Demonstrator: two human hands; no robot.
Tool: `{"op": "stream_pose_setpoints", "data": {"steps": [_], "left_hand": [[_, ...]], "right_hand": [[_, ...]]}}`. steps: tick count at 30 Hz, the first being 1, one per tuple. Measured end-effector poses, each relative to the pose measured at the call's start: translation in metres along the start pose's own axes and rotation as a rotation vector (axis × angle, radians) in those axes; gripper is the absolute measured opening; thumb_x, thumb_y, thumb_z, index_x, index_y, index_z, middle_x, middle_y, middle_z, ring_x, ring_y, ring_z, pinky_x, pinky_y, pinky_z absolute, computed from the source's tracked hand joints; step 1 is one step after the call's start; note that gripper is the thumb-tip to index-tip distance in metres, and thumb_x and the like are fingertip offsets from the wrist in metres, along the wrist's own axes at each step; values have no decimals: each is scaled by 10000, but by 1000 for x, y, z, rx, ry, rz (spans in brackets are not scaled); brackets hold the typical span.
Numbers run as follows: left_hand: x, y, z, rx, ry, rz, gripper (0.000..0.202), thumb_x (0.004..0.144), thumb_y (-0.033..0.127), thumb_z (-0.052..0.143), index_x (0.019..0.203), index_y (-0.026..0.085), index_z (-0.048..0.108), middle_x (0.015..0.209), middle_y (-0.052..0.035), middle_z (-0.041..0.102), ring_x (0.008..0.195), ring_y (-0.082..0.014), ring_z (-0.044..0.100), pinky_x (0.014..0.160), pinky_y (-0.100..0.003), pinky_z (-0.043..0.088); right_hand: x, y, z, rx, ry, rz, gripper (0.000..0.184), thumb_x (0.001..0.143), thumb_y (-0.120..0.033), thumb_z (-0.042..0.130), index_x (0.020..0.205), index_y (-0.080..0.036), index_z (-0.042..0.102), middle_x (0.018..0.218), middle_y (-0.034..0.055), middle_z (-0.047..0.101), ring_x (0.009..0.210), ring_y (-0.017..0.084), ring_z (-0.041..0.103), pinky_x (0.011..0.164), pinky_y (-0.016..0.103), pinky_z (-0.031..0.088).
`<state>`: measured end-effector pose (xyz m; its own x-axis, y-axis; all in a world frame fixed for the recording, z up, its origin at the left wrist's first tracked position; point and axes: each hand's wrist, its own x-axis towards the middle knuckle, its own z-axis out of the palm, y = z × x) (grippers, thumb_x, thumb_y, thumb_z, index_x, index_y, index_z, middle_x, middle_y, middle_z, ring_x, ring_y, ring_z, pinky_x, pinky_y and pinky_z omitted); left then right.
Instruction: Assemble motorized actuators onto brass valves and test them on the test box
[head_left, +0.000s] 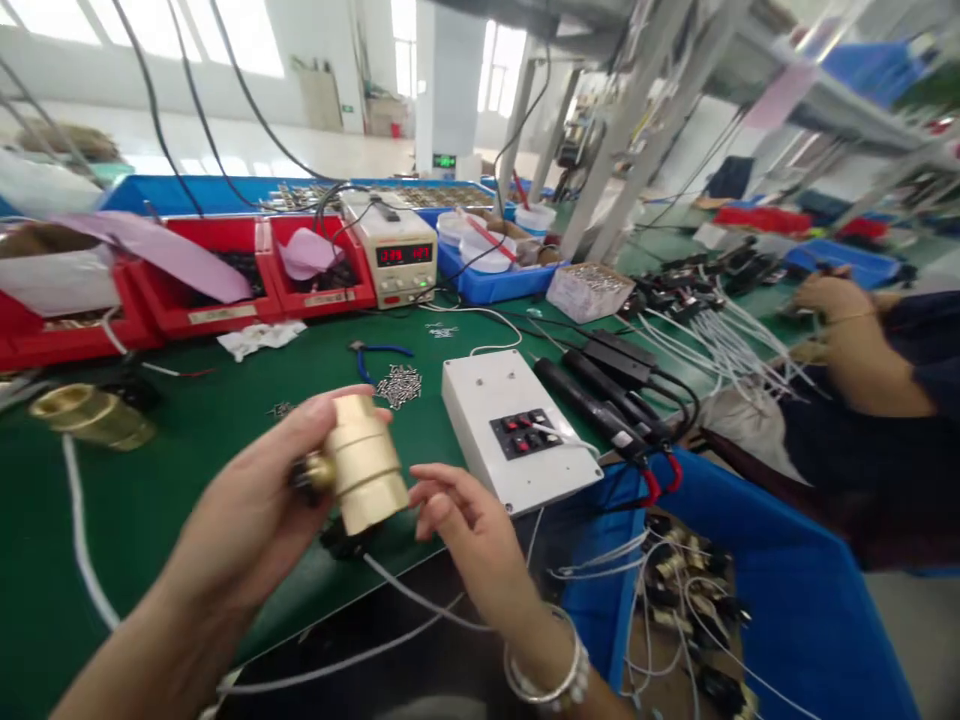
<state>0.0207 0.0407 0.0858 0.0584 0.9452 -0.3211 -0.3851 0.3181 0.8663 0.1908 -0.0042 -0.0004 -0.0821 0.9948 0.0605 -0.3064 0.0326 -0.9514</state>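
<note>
Fingers of the left hand [274, 480] grip a brass valve [366, 465]; the right hand [480, 540] hovers beside it, loosely curled and free.

Between both sets of fingers, the valve's long axis stands nearly upright, lower end slanting toward the right fingertips. A white box [484, 400] lies beyond those; the table's [195, 410] front edge runs beneath them, green surface stretching left of the left fingers.

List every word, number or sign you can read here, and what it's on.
None reads clearly.
Power supply display: red digits, too blurred to quote.
Middle red bin, strip label: too blurred.
Right red bin, strip label: too blurred.
Green-lit panel at the back: too small.
Green sign on the far wall: too small.
Valve in the left hand: no lettering shows.
</note>
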Motion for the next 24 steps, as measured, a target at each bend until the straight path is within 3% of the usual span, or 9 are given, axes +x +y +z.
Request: {"op": "stream_pose_setpoints", "data": {"steps": [3,6,9,12,15,17,20,22,24], "left_hand": [[0,-11,6,9,-79,-28,255,912,377,688,1082,209,776,995,-63,747,760,-193,675,591,-270,621],[-2,-21,7,29,-199,-40,324,858,448,757,1097,231,784,1001,-45,750,763,-195,686,600,-261,623],[-10,-21,1,10,-227,-16,358,848,462,775,1115,224,786,1013,-48,749,798,-196,695,623,-243,616],[-24,-22,1,-107,-120,-45,290,922,372,689,1114,178,784,987,-80,755,823,-199,707,691,-252,623],[-44,-29,8,-193,31,-180,323,975,340,582,1118,119,769,989,-137,751,862,-239,719,607,-255,586],[-57,-35,6,-97,15,-200,430,954,464,618,1201,135,742,1091,-155,741,937,-280,713,557,-267,546],[-69,-41,-15,271,-41,33,667,908,717,580,1340,219,684,1233,-122,712,1128,-308,661,867,-371,582],[-65,-46,-39,543,74,309,776,918,804,435,1402,228,624,1214,-113,702,1127,-300,641,1017,-425,523],[-53,-55,-66,841,294,573,850,925,825,341,1412,171,580,1199,-137,669,1049,-293,631,973,-444,530]], "right_hand": [[-7,-7,-2,172,-138,120,571,940,-693,649,1130,-158,710,731,13,629,617,93,556,643,222,470],[-14,-8,0,256,-232,188,623,929,-731,634,1103,-140,727,754,27,617,591,83,521,607,223,431],[-18,-4,4,167,-209,166,569,958,-693,620,1133,-164,733,783,37,638,609,104,544,615,240,468],[-18,4,9,-224,-16,-149,353,1005,-427,673,1322,-272,668,1091,63,698,851,159,658,797,293,565],[-19,11,11,-563,31,-597,672,952,-219,731,1536,-419,466,1494,52,519,1181,204,633,987,344,571],[-24,12,12,-587,-42,-722,682,953,-201,729,1541,-421,463,1550,57,468,1283,230,597,1046,372,563],[-37,10,12,-305,-66,-605,545,946,-438,756,1451,-381,559,1428,80,593,1253,264,628,1007,405,594],[-46,6,13,-11,-52,-379,576,892,-624,746,1386,-371,594,1328,87,657,1046,247,703,810,349,641],[-50,3,13,223,-58,-145,522,895,-640,735,1327,-369,626,1317,78,663,788,163,687,628,251,594]]}}
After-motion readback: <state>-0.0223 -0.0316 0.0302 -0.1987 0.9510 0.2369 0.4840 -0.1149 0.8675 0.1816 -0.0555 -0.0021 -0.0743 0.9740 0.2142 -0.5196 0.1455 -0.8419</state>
